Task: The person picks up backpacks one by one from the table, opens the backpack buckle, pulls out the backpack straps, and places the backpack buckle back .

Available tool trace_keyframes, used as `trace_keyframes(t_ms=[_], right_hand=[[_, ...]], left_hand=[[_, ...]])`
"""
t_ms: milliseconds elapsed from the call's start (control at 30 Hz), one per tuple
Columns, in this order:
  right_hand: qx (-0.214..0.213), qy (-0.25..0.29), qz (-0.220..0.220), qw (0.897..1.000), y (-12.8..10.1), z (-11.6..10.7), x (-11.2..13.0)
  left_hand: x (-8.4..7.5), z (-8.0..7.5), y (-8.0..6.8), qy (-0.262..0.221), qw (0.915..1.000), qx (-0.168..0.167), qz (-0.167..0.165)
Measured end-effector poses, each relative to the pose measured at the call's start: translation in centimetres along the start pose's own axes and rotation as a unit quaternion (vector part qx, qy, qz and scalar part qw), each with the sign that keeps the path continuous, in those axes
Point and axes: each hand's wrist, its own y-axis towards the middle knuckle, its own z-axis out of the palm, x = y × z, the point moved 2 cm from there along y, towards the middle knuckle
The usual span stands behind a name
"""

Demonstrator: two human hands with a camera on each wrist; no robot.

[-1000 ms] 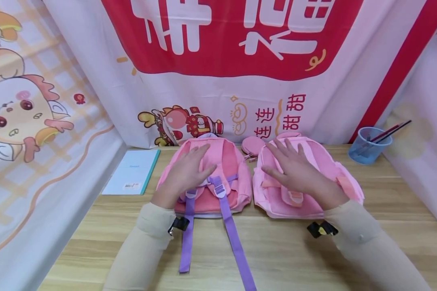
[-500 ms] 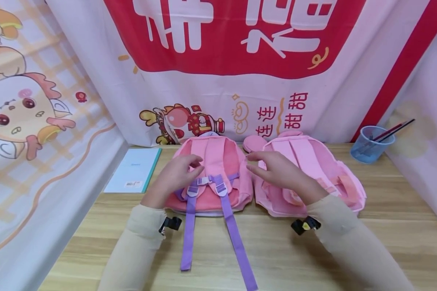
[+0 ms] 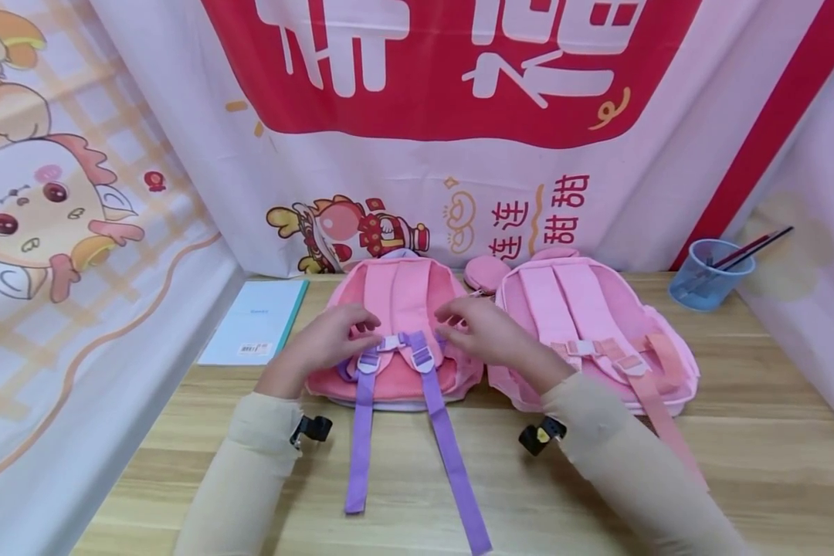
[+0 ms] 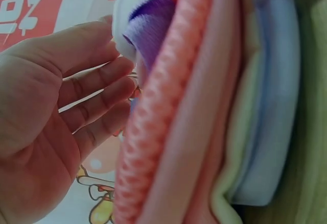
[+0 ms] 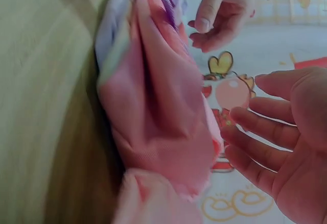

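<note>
A coral-pink backpack (image 3: 398, 386) lies back side up on the table, two purple straps (image 3: 448, 455) trailing toward me. A small white buckle (image 3: 391, 343) joins purple webbing across its shoulder straps. My left hand (image 3: 328, 340) hovers at the backpack's left side, fingers loosely bent and holding nothing. On the other side, my right hand (image 3: 492, 332) hovers over its right edge, also holding nothing. In the right wrist view, the right fingers (image 5: 260, 142) are spread apart from the cloth. A second, lighter pink backpack (image 3: 591, 301) lies to the right, a peach strap (image 3: 663, 421) hanging down.
A round pink pouch (image 3: 485, 274) sits between the backpacks at the back. A light blue notebook (image 3: 253, 320) lies at left, and a blue cup (image 3: 710, 282) with pens stands at right. Printed cloth (image 3: 361, 170) hangs behind the wooden table (image 3: 556, 479).
Both hands have come down and nearer to each other. My right hand has moved left, off the right backpack to the left one's edge; the right backpack's buckle and strap are now visible.
</note>
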Motion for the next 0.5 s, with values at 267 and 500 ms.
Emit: trace_keyframes(t_ms=[267,500], right_hand=[[0.0,-0.018,-0.023,1.0,1.7,2.9,0.5],[-0.01,-0.038,-0.032,0.999,3.1,4.9,1.1]], left_hand=[[1.3,0.6,0.4,0.009,0.9998,0.018,-0.001],[2.0,1.1,1.0,0.011,0.9994,0.032,0.006]])
